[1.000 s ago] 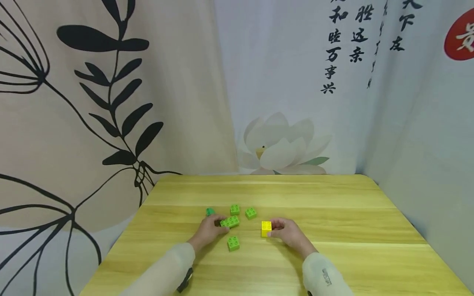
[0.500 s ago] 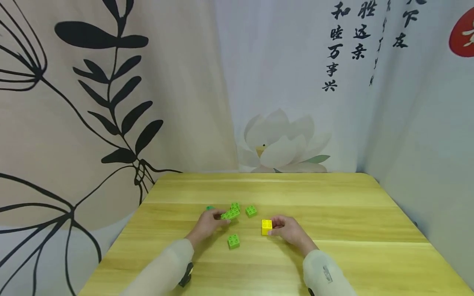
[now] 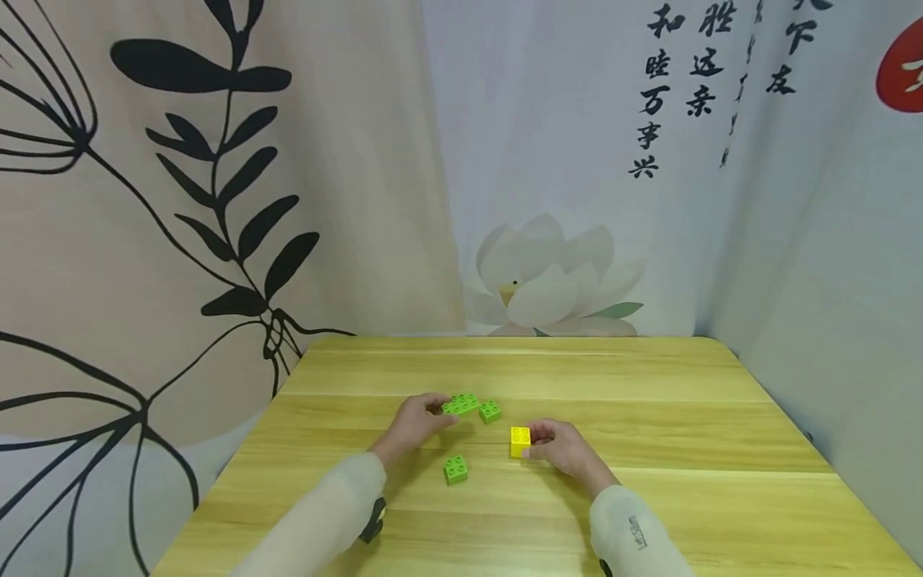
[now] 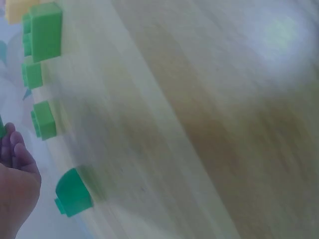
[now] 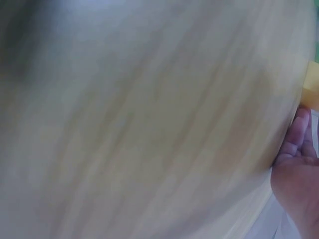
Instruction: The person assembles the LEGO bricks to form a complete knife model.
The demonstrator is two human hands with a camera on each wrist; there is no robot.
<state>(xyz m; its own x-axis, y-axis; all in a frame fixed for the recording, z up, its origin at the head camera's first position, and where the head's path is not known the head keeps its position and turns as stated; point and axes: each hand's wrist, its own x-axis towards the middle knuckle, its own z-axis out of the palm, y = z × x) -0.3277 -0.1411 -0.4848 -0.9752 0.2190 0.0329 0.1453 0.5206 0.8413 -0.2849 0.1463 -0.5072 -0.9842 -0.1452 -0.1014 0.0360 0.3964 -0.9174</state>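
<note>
My left hand [image 3: 418,422] pinches a long lime-green building block [image 3: 460,404] by its left end, and the block looks raised off the table. In the left wrist view only a sliver of that block shows beside the left hand [image 4: 17,169]. My right hand [image 3: 566,453] grips a yellow building block [image 3: 520,441] from its right side. The right wrist view catches the right hand [image 5: 298,159] with the yellow block [image 5: 311,85] at its fingertips. Just right of the long block lies a small lime-green block [image 3: 490,411]. Another small lime-green block [image 3: 456,470] sits nearer me.
A dark green block with a rounded side [image 4: 74,193] stands on the table; the left hand hides it in the head view. Two small lime-green blocks stand farther along, one here [image 4: 44,121]. The wooden table [image 3: 685,417] ends at a printed curtain [image 3: 382,200].
My left hand has carried the long lime-green block away from me and slightly right, and it now covers the small block behind it. The right hand stays put with the yellow block.
</note>
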